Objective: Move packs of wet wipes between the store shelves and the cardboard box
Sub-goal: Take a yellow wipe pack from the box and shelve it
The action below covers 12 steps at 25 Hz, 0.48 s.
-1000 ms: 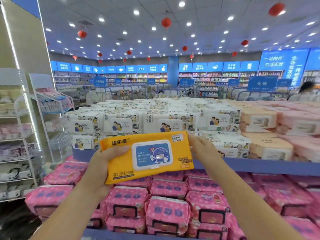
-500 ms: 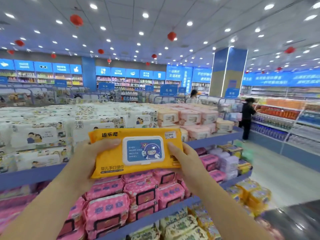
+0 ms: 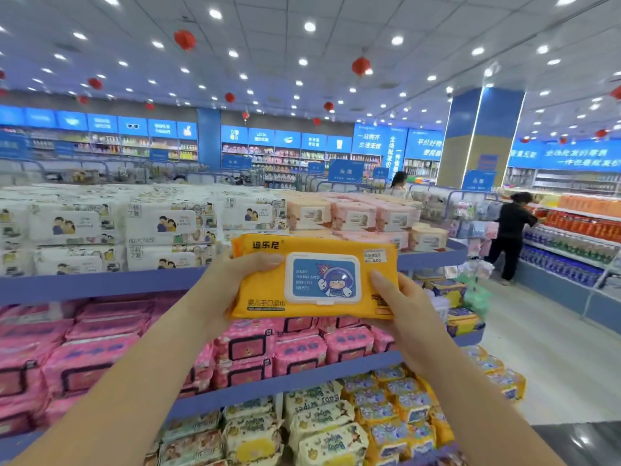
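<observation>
Pack, yellow, lid facing camera, held level in the air in front of shelves. Left hand: grips left end, thumb laid over front near top edge, fingers hidden behind. Right hand: grips right end, thumb up the front beside lid, fingers behind, not visible. Price sticker at top right corner of pack. Behind: white packs on top shelf, pink packs on middle shelf, yellow and cream ones on lowest. Right aisle: person in black at a drinks shelf.
</observation>
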Motion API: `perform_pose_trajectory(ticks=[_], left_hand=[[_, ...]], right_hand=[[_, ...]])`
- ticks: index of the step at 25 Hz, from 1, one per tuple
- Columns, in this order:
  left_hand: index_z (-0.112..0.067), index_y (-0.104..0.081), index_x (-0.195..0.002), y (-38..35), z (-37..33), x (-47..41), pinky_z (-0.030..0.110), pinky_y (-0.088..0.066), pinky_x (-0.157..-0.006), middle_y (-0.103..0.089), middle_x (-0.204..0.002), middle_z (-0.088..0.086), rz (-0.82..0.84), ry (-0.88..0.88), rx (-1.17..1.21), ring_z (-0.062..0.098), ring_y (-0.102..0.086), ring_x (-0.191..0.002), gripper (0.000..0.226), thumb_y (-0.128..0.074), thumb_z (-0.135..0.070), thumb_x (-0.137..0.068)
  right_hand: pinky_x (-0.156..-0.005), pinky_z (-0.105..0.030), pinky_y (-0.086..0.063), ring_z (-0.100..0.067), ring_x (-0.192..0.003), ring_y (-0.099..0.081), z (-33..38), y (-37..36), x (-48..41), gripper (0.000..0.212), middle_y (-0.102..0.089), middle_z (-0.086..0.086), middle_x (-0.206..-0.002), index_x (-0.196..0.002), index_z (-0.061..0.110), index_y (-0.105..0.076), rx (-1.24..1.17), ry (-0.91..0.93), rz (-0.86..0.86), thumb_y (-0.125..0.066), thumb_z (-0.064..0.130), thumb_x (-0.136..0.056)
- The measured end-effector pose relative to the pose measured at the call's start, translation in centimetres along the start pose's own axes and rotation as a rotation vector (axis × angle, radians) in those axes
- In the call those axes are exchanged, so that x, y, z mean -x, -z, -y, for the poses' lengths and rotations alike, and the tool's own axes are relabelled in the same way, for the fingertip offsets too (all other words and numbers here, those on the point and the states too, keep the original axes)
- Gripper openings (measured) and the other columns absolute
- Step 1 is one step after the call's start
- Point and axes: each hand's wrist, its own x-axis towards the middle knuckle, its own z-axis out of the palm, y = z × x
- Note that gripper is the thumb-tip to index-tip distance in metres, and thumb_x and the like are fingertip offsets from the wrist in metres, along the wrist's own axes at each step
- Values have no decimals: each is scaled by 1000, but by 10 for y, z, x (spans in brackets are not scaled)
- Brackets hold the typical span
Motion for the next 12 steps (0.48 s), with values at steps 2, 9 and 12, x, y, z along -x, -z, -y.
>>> perform_pose_trajectory(ticks=[2,9,12], left_hand=[[-20,-68,-125,-37,23,-3,48,-66,-68,-77,-115,13,-27,22,0,38,-76,-97,52,-82,-18,-75],[-16,-70,-121,-179,151,-58,54,-64,-69,-77,-111,18,-68,148,48,43,-76,-93,79,-88,-35,-47],[-13,-67,-125,-221,211,-93,49,-65,-67,-77,-112,19,-60,248,43,42,-76,-94,86,-89,-35,-46]], right_hand=[[-91,-49,-59,-27,-102,-74,-10,42,1,54,-76,-5,-113,-127,18,-63,6,-32,23,-67,47,-82],[-87,-44,-59,-24,-99,-74,-55,227,4,42,-77,-2,-112,-126,24,-64,53,-173,-26,-66,43,-89],[-86,-44,-59,-25,-99,-74,-93,292,-2,34,-77,-4,-111,-123,20,-65,42,-266,-101,-65,37,-93]])
